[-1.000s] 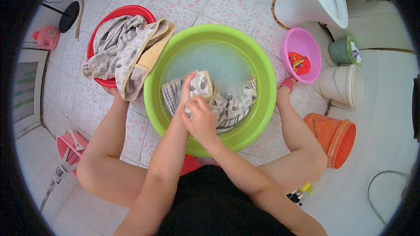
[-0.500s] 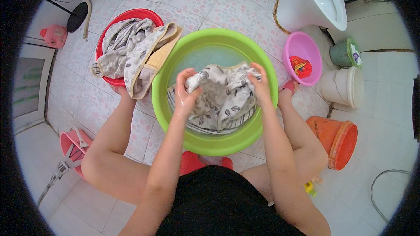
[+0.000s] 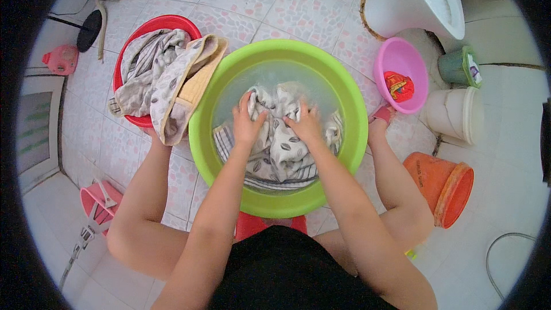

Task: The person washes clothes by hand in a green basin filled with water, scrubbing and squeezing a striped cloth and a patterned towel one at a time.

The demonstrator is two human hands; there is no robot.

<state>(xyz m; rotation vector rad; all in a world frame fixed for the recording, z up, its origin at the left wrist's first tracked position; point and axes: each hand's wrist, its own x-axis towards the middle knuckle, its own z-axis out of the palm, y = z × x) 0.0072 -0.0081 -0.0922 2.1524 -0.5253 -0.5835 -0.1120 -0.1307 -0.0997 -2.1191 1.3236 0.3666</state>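
A round green basin [image 3: 281, 204] of cloudy water stands between my legs. In it lies a wet white cloth [image 3: 287, 148] with grey leaf prints and a striped border, bunched up and partly under the water. My left hand [image 3: 249, 123] grips the fabric on its left side, fingers curled over a fold. On the right side, my right hand [image 3: 307, 123] is closed on another fold of the same cloth. The two hands are apart, with a ridge of fabric pushed up between them.
Left of the basin, a red basin [image 3: 172, 22] holds a printed cloth [image 3: 155, 57] with yellow backing, draped over its rim. To the right are a pink basin [image 3: 422, 80] holding a red packet [image 3: 399, 85], a white bucket [image 3: 450, 113], an orange bucket [image 3: 433, 181] and a toilet [image 3: 402, 3].
Both hands have moved down and closer together, pressing the cloth lower into the water. The cloth was held up and spread before; now it is bunched.
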